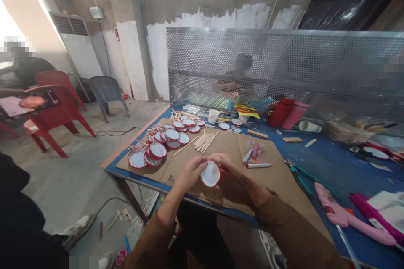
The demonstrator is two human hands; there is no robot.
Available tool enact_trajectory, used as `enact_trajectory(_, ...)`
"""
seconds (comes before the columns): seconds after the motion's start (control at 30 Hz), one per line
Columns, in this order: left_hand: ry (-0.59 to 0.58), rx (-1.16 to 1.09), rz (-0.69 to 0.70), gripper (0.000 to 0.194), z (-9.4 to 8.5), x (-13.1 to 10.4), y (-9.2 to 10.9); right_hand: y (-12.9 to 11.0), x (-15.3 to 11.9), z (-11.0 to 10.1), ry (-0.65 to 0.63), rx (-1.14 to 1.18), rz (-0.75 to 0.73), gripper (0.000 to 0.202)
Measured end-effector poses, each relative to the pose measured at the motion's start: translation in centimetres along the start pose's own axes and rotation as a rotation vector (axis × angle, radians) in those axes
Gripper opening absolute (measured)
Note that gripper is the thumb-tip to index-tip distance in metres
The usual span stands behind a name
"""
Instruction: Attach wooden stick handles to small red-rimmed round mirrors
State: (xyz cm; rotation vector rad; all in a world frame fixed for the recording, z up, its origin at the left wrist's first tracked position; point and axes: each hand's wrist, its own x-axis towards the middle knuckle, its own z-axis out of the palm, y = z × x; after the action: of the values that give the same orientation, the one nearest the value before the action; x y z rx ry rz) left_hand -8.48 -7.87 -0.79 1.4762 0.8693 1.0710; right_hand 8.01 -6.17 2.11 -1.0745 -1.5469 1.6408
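Note:
A round white disc with a red rim [210, 173], like a jar lid, is held up over the front edge of the cardboard sheet [227, 147]. My left hand [193, 171] pinches its left side, thumb near the upper rim. The fingers of my right hand [226, 164] close round its upper right edge and are partly hidden behind it. Just beyond my hands lies a small pile of wooden craft sticks [205, 141]. Many similar red-rimmed discs [158, 150], some with sticks attached, lie overlapping on the left.
Markers [258, 165] lie right of my hands. Pliers [299, 176], a pink glue gun [334, 208] and red bottles [280, 112] are farther right. A white cup [213, 116] stands at the back, before a perforated metal panel [205, 54]. Red chairs [63, 109] and people are at left.

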Motion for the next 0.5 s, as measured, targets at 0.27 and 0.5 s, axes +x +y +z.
enact_trajectory(0.27,0.143,0.332,0.073,0.01,1.1,-0.1,0.5,-0.8,-0.3,-1.4,0.003,-0.298,0.058,0.037)
enact_trajectory(0.5,0.184,0.376,0.0,0.009,2.3,-0.2,0.6,-2.7,-2.1,-2.4,-0.076,-0.388,0.093,0.042)
